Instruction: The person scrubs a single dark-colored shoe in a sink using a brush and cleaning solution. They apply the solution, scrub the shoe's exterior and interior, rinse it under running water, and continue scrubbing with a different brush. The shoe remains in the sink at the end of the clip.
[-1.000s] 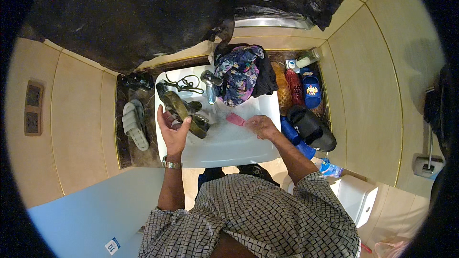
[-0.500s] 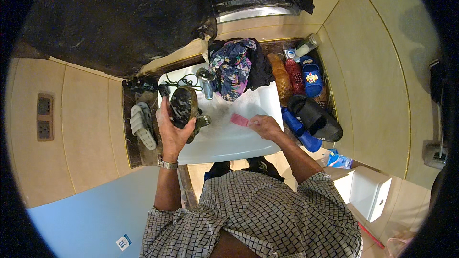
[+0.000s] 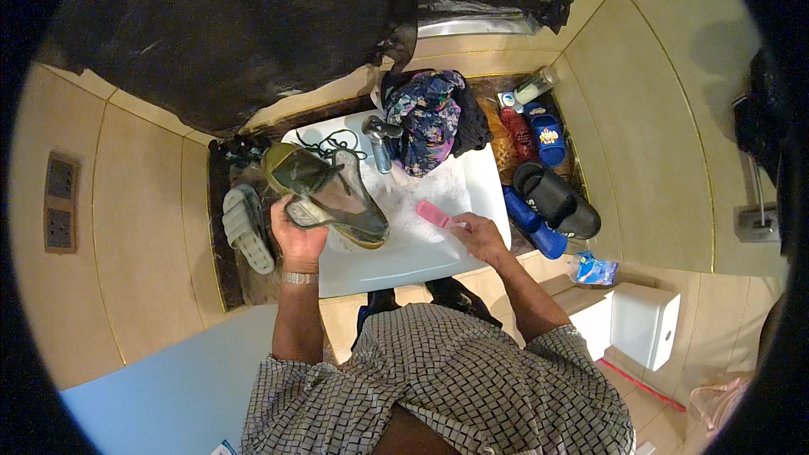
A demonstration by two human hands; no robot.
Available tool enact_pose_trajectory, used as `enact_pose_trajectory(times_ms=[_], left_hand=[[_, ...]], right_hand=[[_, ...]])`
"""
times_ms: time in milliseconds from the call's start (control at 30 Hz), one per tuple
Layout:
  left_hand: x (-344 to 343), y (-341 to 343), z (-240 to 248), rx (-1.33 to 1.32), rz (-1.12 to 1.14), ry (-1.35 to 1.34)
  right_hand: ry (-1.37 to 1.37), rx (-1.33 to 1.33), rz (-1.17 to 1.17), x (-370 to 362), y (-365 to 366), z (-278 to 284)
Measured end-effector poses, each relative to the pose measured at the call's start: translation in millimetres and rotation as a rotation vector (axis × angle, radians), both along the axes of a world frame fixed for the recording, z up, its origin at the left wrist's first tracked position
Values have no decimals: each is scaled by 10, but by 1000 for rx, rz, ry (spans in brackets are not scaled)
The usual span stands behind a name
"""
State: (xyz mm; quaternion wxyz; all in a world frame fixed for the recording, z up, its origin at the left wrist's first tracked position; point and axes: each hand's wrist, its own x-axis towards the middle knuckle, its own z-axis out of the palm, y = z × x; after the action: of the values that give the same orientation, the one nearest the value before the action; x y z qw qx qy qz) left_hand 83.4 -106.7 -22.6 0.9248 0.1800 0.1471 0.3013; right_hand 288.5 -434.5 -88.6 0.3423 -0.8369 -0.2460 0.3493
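Observation:
My left hand [image 3: 300,236] grips an olive-green canvas shoe [image 3: 295,171] by its side, over the left part of a white sink [image 3: 383,268]. The shoe is tilted so its opening and inside show; its dark laces [image 3: 333,143] trail toward the back of the sink. My right hand [image 3: 482,238] is closed on the handle of a pink brush [image 3: 433,213], held above the soapy basin at the right. Its bristles are hidden from view. Shoe and brush are apart.
Behind the basin stands a metal faucet [image 3: 380,150], beside bunched floral cloth [image 3: 427,122]. Slippers line both sides: a grey one [image 3: 247,227] at left; blue [image 3: 533,223], black [image 3: 556,200] and others at right. A white toilet tank [image 3: 645,326] stands lower right.
My left hand has turned the shoe from a toe-up pose so its opening now shows. My right hand and the brush have shifted slightly right and nearer; the head view has moved a little too.

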Motion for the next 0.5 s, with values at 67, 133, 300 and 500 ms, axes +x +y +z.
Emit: enact_pose_trajectory(times_ms=[67,133,300,500], left_hand=[[149,-50,209,-117,56,90],[242,-105,414,-132,8,49],[377,-128,600,-227,-106,-20],[432,-176,821,-220,-192,-133]], right_hand=[[113,-5,-101,-106,42,155],[159,45,-142,-226,28,195],[172,131,-267,-526,28,84],[368,277,-441,-809,127,62]])
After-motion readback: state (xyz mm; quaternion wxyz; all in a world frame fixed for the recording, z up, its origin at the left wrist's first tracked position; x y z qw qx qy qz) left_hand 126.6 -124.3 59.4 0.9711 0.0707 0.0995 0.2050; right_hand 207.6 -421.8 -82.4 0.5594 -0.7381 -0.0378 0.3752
